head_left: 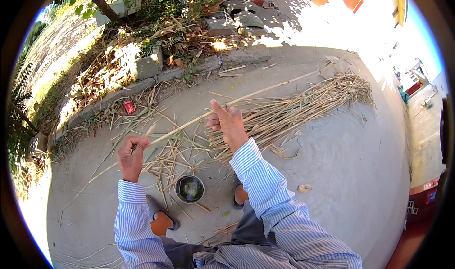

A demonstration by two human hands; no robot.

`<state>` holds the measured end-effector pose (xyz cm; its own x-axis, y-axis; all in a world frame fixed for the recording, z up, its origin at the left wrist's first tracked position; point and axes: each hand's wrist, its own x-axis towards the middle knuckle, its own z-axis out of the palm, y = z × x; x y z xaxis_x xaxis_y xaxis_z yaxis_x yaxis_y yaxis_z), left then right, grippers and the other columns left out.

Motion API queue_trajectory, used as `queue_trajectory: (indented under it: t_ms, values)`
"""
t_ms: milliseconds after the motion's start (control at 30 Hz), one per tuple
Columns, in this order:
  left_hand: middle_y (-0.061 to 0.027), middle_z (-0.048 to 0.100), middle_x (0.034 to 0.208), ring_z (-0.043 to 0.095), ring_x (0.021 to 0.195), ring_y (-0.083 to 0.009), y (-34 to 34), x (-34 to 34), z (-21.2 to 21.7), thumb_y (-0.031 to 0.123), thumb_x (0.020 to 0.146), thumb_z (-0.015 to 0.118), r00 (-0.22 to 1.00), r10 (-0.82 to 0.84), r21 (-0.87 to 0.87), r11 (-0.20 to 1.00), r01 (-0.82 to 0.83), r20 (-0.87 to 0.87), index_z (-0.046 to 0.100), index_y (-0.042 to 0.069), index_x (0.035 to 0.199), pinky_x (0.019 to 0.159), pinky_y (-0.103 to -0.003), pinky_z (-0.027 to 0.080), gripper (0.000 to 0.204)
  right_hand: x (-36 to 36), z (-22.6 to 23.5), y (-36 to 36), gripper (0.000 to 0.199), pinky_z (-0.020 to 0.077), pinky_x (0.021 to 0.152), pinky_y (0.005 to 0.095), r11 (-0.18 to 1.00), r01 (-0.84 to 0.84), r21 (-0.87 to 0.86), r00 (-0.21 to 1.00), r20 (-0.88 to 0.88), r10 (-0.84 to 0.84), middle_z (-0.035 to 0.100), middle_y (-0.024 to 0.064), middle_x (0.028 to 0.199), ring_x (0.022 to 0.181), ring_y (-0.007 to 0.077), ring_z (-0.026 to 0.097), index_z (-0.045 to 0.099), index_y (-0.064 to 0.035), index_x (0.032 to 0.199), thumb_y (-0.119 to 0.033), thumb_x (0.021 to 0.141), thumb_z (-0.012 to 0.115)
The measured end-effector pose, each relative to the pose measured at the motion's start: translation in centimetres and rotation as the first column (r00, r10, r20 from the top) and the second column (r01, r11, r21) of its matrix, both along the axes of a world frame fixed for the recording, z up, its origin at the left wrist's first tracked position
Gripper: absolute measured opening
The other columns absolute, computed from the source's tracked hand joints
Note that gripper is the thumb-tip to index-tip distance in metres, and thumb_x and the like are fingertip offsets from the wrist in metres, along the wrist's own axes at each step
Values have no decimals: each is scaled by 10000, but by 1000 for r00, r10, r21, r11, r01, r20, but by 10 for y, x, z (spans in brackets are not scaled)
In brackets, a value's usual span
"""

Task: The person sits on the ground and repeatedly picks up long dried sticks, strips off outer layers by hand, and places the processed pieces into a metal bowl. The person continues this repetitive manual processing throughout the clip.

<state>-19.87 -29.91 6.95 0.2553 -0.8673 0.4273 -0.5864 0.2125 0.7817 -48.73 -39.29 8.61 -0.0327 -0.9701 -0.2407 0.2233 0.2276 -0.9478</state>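
A long, pale dry reed stalk (182, 127) slants across the view, rising from lower left to upper right. My left hand (130, 156) is closed in a pinch around its lower part, with a thin strip or sheath sticking up beside the fingers. Farther along, my right hand (228, 124) is curled with the stalk between thumb and fingers. Beyond my right hand lies a big bundle of dry reed stalks (294, 105) on the concrete. Cut short pieces of stalk (173, 162) are scattered beneath my hands. A dark round bowl with liquid (189, 189) stands between my feet.
A low concrete curb (189, 69) runs along the far side, with dry leaves, plants and broken blocks (149, 65) behind it. A small red packet (129, 107) lies near the curb. On the floor to the right is a small tan lump (304, 188).
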Motion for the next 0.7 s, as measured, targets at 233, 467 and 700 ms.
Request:
queue_trajectory:
  t_ms: [233,467,700]
  values:
    - [-92,652,767,604,751,-251,-6,11,11,285,853,668,839,254,-173,966,-194,481,631,-3,901,711,-390,463,295,12,1,12,522,507,519,232,995,-104,11,994,34,103,642,143,759,639,171,650,554,54,931,-434,825,705]
    - [-75,616,712,583,744,-261,-3,-37,14,261,780,684,824,-134,-9,986,166,550,649,82,776,708,-410,403,182,57,-14,32,477,523,570,241,966,-255,-37,962,87,258,650,159,814,705,198,672,554,71,961,-374,853,688]
    - [-49,619,708,580,746,-249,25,64,-23,248,722,720,789,-139,301,952,-61,598,623,110,756,697,-392,368,172,9,1,2,432,518,599,235,989,-118,-85,991,-78,112,641,130,853,729,185,670,547,76,1028,-307,871,671]
